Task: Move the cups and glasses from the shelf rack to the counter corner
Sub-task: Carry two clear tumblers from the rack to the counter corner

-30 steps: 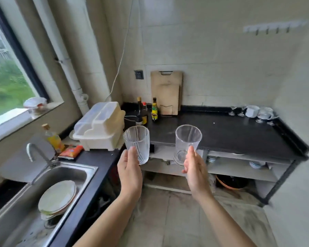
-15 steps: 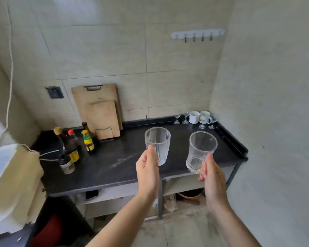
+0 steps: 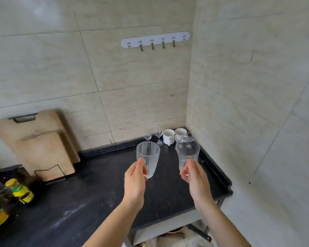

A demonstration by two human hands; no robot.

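My left hand (image 3: 134, 182) grips a clear ribbed glass (image 3: 148, 158) near its base, held upright above the black counter (image 3: 89, 198). My right hand (image 3: 195, 179) holds a second clear glass (image 3: 187, 154) the same way, a little to the right and nearer the corner. In the far right counter corner stand two small stemmed glasses (image 3: 158, 137), two white mugs (image 3: 169, 136) and another small cup partly hidden behind the right glass.
Two wooden cutting boards (image 3: 37, 147) lean on the wall at the left. Sauce bottles (image 3: 20, 192) stand at the counter's left edge. A white hook rail (image 3: 155, 40) hangs on the wall. A raised lip runs along the counter's right edge, against the side wall.
The view has swung right from the sink toward the counter corner and drawn closer. Both hands, still holding their glasses, have moved forward over the counter.
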